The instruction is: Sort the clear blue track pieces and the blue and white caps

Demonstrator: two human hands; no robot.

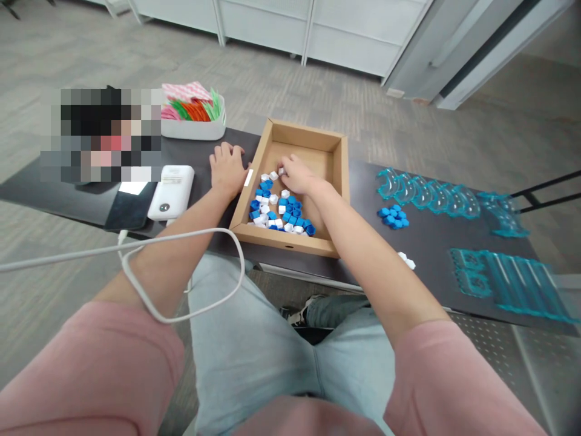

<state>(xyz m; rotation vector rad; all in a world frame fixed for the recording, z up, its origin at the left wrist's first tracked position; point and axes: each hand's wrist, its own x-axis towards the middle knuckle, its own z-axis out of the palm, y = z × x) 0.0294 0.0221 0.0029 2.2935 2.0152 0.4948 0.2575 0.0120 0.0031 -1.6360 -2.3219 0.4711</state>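
A shallow brown cardboard box [302, 244] holds a loose pile of small blue hexagonal pieces [295, 209] and white hexagonal pieces [273, 198], mostly in its near left part. My right hand [297, 174] reaches inside, fingers closed on a white hexagonal piece [282, 171] above the far end of the pile. Outside the box, my left hand [227, 168] lies palm down on the dark table beside the left wall, fingers apart and holding nothing. Its thumb is close to that wall; whether they touch I cannot tell.
Right of the box lie a cluster of blue pieces [393, 217], some white pieces [407, 261] and clear teal plastic parts [424, 192]. To the left are a white power bank [171, 192], a white bin [195, 128] of colourful strips and a cable [181, 237] crossing my left arm.
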